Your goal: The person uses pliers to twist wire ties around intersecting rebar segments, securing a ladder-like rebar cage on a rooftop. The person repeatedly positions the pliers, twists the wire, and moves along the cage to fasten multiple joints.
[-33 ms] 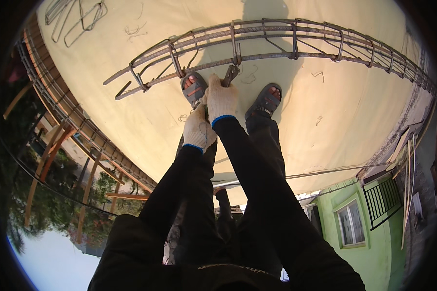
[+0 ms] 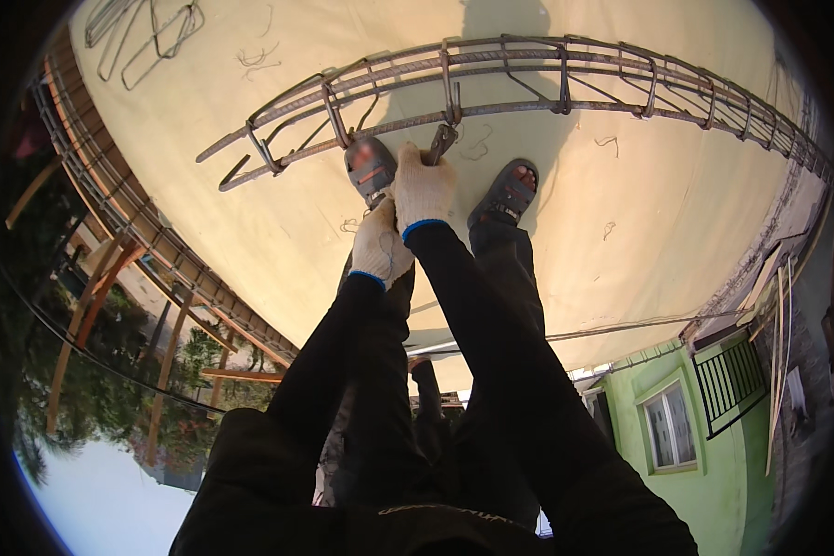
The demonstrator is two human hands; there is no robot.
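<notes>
My right hand (image 2: 425, 190), in a white knitted glove with a blue cuff, is closed around a pair of dark, rusty pincers (image 2: 443, 140). Only their head shows, close beside the near bar of a long rebar cage (image 2: 486, 108). Just below and left of it, my left hand (image 2: 380, 246), gloved the same way, is closed against the right hand. What its fingers grip is hidden. The cage, made of ribbed bars with bent stirrups around them, lies across in front of my feet, its bar ends at the left.
Bent wire stirrups (image 2: 162, 42) lie at the far left. Bits of tie wire (image 2: 256, 59) are scattered on the pale floor sheet (image 2: 639, 222). More rebar (image 2: 148, 218) runs along the left edge, beyond which are timber posts and trees. A green building (image 2: 704, 491) stands at the lower right.
</notes>
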